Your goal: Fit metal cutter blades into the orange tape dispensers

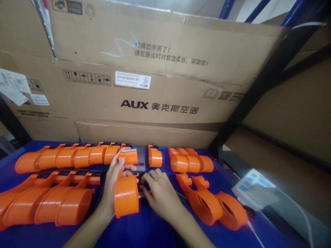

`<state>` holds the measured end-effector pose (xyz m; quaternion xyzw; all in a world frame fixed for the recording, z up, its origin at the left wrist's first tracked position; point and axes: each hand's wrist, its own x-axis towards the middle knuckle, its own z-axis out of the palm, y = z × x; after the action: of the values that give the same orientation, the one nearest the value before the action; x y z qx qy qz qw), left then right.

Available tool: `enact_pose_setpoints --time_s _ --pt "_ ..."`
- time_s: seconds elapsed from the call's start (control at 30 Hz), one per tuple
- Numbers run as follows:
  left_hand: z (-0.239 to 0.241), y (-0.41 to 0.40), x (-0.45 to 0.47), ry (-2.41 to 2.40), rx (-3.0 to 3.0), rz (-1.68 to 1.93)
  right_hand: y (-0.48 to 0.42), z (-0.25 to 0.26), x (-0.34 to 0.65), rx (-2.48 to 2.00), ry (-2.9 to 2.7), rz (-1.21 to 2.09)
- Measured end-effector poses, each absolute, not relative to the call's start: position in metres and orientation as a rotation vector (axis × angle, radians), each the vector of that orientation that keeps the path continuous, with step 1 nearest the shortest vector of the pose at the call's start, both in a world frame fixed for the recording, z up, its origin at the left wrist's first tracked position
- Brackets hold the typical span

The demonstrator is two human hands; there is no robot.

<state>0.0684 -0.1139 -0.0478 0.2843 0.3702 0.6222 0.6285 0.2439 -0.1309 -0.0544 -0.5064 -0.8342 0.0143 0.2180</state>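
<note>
My left hand (113, 179) is closed around an orange plastic ring holder (126, 196), its wide ring hanging down and its clip end pointing up and to the right. A shiny metallic strip shows along the top of that clip end. Just right of it, my right hand (159, 191) has its fingers curled together near a small dark piece; what they hold is hidden. Part of a thin metal rod (181, 196) shows on either side of the right hand. Behind both hands a phone (141, 156) lies on the blue surface.
Rows of orange holders with black inserts (67, 158) fill the left side, front (74, 206) and back. One more (155, 158) stands behind my right hand. Holders without visible black parts (184, 162) lie at right. A large cardboard box (165, 86) walls the back; a white device (254, 187) sits right.
</note>
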Motion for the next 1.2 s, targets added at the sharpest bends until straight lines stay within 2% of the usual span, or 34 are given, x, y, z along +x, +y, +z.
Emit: enact_pose_setpoints --time_s 0.13,0.3,0.53,1.2 --pt "-0.050 -0.110 0.068 0.864 0.712 1.449 -0.130 -0.044 0.252 -1.290 -1.949 0.172" --pt "-0.054 -0.111 0.073 0.919 0.875 1.391 -0.133 -0.030 0.258 -1.196 -1.629 0.117" --pt "-0.055 -0.126 0.085 0.900 1.082 1.284 -0.133 -0.028 0.259 -1.063 -1.786 0.138" --pt "-0.055 -0.127 0.087 0.795 1.074 1.221 -0.136 -0.028 0.257 -1.049 -1.860 0.194"
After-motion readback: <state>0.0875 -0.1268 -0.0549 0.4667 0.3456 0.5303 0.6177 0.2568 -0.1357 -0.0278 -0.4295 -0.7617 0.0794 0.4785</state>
